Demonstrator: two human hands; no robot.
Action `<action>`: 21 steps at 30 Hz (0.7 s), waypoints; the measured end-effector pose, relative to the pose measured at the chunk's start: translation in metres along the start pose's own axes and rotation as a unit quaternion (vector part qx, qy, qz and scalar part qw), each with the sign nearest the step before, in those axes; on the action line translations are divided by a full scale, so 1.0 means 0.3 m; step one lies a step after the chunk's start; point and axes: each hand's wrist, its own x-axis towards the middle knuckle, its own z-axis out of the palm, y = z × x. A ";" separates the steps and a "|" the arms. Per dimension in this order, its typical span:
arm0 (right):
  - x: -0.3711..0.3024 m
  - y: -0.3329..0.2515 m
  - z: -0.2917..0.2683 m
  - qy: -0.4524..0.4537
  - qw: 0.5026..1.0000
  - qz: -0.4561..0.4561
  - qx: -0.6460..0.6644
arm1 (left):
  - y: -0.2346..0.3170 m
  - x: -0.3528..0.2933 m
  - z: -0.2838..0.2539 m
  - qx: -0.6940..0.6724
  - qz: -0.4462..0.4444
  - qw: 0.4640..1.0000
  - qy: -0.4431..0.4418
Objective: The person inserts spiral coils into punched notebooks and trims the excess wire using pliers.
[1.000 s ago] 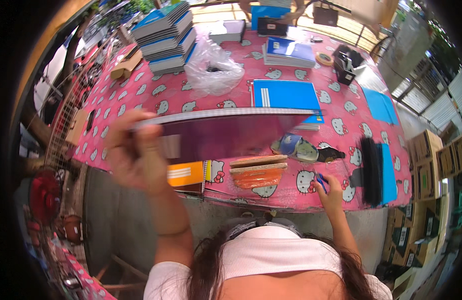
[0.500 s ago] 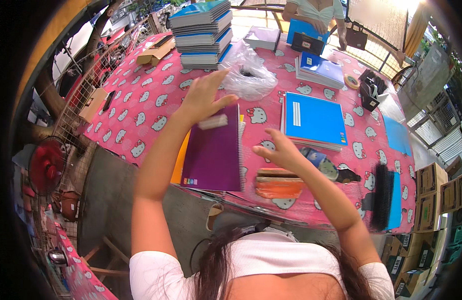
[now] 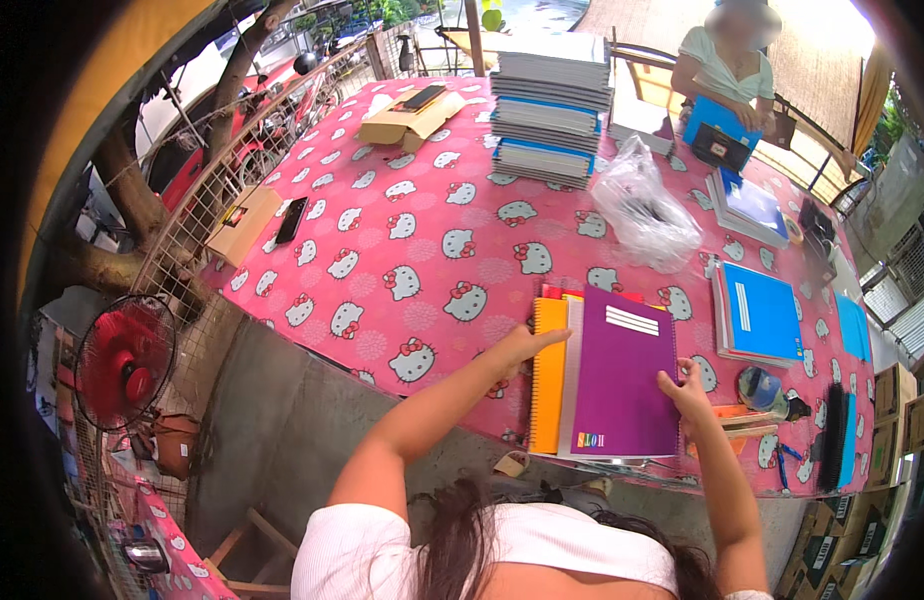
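Notebook in purple (image 3: 627,390): count 1, face up near the table's front edge, before the wearer; centre of the clock face used below, 12 o'clock pointing away from the wearer. White ruled label at its upper right. It overlaps a yellow notebook (image 3: 548,380), whose spiral edge shows at 9 o'clock; a strip of red cover (image 3: 634,296) shows at 12.

Left hand (image 3: 532,345): at 10 o'clock, partly open, 1 digit laid across the yellow cover near the spiral; remaining fingers hidden, grip cannot be told.

Right hand (image 3: 691,396): at 3 o'clock, loosely curled at the purple cover's side edge, thumb pointing inward; firmness of hold cannot be told.

Pink tablecloth (image 3: 382,250): cat-face print, under all table items listed.

Blue notebooks (image 3: 764,312): small pile, 2 o'clock.

Clear plastic bag (image 3: 647,225): crumpled, 12 o'clock.

Tall notebook stack (image 3: 547,125): between 11 and 12, beyond the bag's near end.

Dark blue notebooks (image 3: 747,205): pile, 1 o'clock.

Orange bundle (image 3: 737,412): 4 o'clock, just beside the right forearm.

Slim blue item (image 3: 782,468): 4 o'clock, kind unclear.

Black spiral bindings (image 3: 835,437): between 3 and 4, beside a blue sheet.

Black phone (image 3: 292,220): 10 o'clock, next to 1 cardboard box (image 3: 244,225).

Co-worker (image 3: 727,70): far side, between 12 and 1, a hand at an upright blue folder (image 3: 742,143).

Red fan (image 3: 127,360): off the table, 9 o'clock.
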 end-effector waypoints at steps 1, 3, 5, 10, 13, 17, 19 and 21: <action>-0.028 -0.010 0.020 0.011 0.999 -0.001 0.035 | 0.002 -0.001 -0.026 -0.018 -0.026 0.999 0.007; 0.028 0.072 0.006 0.020 0.998 0.041 0.036 | -0.008 0.024 -0.048 -0.039 -0.060 0.997 -0.020; 0.044 0.077 0.010 -0.001 0.996 0.061 0.064 | 0.051 0.022 -0.029 -0.147 -0.089 0.982 -0.079; -0.026 0.024 0.132 0.023 0.999 0.000 0.037 | 0.024 0.100 0.024 -0.147 -0.040 0.979 -0.132; -0.066 0.093 0.122 0.070 0.992 -0.019 0.107 | 0.000 0.128 0.038 -0.139 0.030 0.978 -0.150; -0.195 0.188 0.105 0.059 0.947 -0.174 0.262 | 0.058 0.036 0.064 -0.056 0.172 0.965 -0.188; -0.278 0.195 0.104 0.024 0.914 -0.243 0.323 | 0.097 0.000 0.103 -0.022 0.190 0.947 -0.259; -0.355 0.190 0.114 0.112 0.907 -0.249 0.319 | 0.139 -0.055 0.165 0.027 0.240 0.922 -0.304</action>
